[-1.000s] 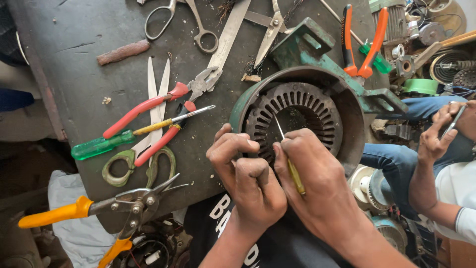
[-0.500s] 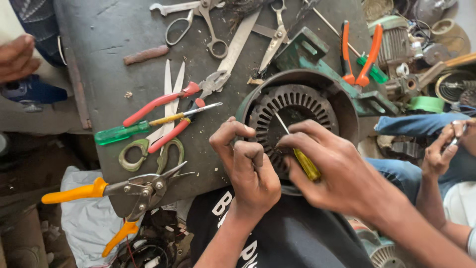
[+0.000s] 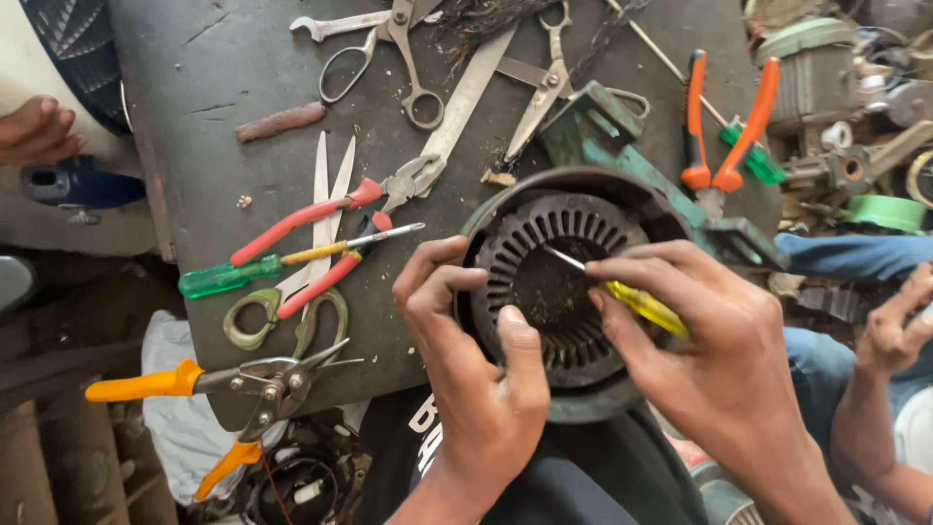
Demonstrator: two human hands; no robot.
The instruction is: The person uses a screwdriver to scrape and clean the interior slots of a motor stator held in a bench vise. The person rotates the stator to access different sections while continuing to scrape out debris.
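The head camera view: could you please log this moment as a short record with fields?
Left hand: left hand grips the near rim of the round slotted motor stator
Right hand: right hand holds a yellow-handled screwdriver, tip inside the stator
Surface: dark worn table
Nearby tools: red-handled pliers, green-handled screwdriver, orange-handled snips, scissors
Other person: hand at right edge

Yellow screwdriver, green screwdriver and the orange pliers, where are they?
yellow screwdriver (image 3: 643, 305), head view, on its yellow handle in the right hand.
green screwdriver (image 3: 222, 278), head view, on its green handle.
orange pliers (image 3: 694, 124), head view, on the left orange grip.
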